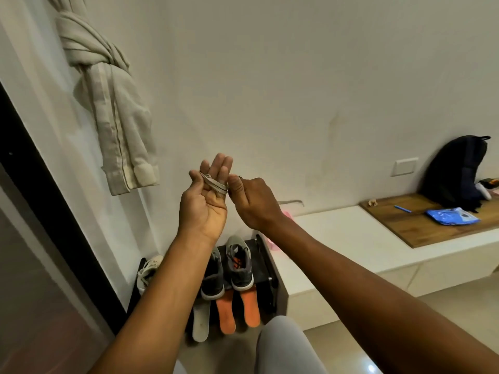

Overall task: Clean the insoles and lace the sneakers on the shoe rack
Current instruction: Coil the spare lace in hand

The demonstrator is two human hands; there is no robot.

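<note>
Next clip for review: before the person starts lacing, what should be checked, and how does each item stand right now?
1. Lace in hand: ok, looped over the straight fingers of the left hand.
2. Lace end held: ok, the right hand pinches it.
3. Grey sneakers on the shoe rack: ok.
4. Insoles back inside: not ok, two orange insoles and a white insole lie out in front.
5. Lace free of knots: cannot tell.

1. Shoelace point(216, 185): flat woven cloth, matt grey.
2. Sneakers point(239, 273): grey mesh cloth uppers, smooth pale soles.
3. Insoles point(250, 306): matt orange, foam-like.
4. Curtain point(113, 109): creased pale cloth.
5. Board point(421, 226): matt grained wood.
6. Floor point(432, 319): glossy tile.
7. Packet point(453, 215): shiny blue plastic.
</note>
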